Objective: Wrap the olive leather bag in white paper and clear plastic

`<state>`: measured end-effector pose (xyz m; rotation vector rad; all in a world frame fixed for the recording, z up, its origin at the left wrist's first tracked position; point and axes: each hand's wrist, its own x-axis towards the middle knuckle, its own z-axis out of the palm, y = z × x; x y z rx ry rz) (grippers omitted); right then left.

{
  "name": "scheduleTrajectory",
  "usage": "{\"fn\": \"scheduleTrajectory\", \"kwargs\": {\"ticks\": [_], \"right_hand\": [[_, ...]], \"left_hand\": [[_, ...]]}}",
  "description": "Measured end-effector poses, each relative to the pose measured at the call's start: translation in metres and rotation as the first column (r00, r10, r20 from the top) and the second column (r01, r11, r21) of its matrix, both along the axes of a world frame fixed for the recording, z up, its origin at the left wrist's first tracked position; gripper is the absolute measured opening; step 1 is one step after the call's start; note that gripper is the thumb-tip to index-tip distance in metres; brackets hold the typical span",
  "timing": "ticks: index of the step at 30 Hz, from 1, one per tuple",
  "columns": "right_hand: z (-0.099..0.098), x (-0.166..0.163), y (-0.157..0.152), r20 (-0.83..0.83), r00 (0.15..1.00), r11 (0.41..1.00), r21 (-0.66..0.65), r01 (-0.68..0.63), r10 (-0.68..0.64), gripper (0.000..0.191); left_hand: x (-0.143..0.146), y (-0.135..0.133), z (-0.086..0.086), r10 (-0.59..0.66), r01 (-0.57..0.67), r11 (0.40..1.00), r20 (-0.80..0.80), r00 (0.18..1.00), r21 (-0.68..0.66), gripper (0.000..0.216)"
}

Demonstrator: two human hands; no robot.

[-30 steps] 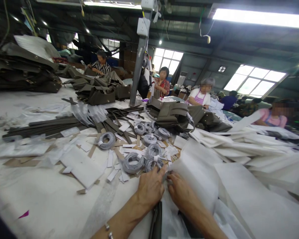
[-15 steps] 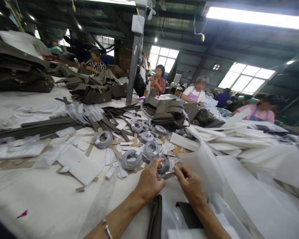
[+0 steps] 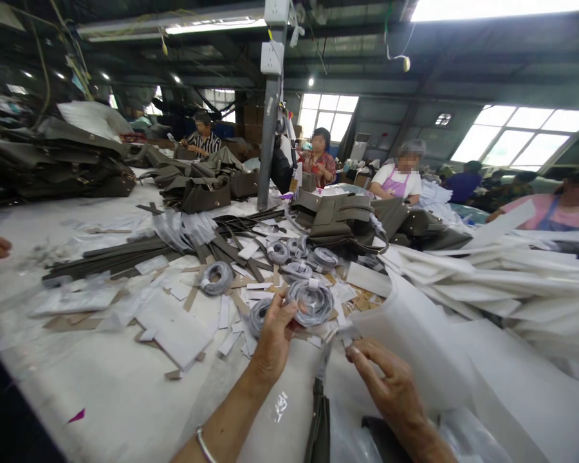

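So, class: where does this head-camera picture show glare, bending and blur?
Head view: the ceiling strip light and windows blow out white; the pillar leans from wide-angle bending; the coil in the left hand looks sharp; the white sheets at right smear.
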<state>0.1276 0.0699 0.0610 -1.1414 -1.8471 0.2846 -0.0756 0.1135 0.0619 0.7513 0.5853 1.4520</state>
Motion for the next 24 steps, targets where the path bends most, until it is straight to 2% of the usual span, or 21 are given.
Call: {"fn": "scheduleTrajectory", "kwargs": {"ticks": [4, 6, 9, 12, 14, 16, 18, 20, 24], "right_hand": [[-0.005, 0.006, 0.003, -0.061, 0.998, 0.993, -0.118, -0.017, 0.010, 0.024], [-0.007, 0.009, 0.005, -0.162, 0.987, 0.977, -0.210, -0.038, 0.003, 0.024], [-0.009, 0.011, 0.008, -0.399, 0.912, 0.951, -0.306, -0.039, -0.091, 0.039], [-0.010, 0.013, 0.011, -0.448, 0.884, 0.917, -0.394, -0.058, -0.136, 0.043], [-0.008, 0.017, 0.012, -0.390, 0.912, 0.897, -0.437, -0.062, -0.127, 0.037], [-0.006, 0.022, 0.013, -0.322, 0.939, 0.888, -0.457, -0.042, -0.121, 0.031], [-0.004, 0.025, 0.014, -0.236, 0.964, 0.886, -0.463, -0.004, -0.119, 0.028], [-0.003, 0.026, 0.014, -0.131, 0.984, 0.888, -0.457, 0.050, -0.122, 0.030], [-0.006, 0.023, 0.018, 0.023, 0.996, 0.902, -0.424, 0.086, -0.084, 0.030]], "left_hand": [[0.004, -0.003, -0.006, -0.223, 0.223, 0.975, -0.066, 0.973, -0.017, 0.032], [0.009, -0.007, -0.009, -0.322, 0.321, 0.947, -0.101, 0.941, -0.020, 0.034], [0.013, -0.012, -0.009, -0.394, 0.402, 0.915, -0.171, 0.903, 0.015, 0.032], [0.012, -0.014, -0.007, -0.438, 0.473, 0.880, -0.309, 0.844, 0.048, 0.037], [0.010, -0.012, -0.007, -0.398, 0.484, 0.871, -0.457, 0.796, 0.085, 0.043], [0.008, -0.011, -0.008, -0.263, 0.451, 0.883, -0.654, 0.709, 0.134, 0.047], [0.009, -0.010, -0.010, -0.108, 0.405, 0.897, -0.801, 0.589, 0.177, 0.049], [0.012, -0.012, -0.013, -0.021, 0.387, 0.899, -0.860, 0.510, 0.207, 0.045], [0.018, -0.016, -0.020, 0.045, 0.403, 0.875, -0.874, 0.485, 0.269, 0.050]]}}
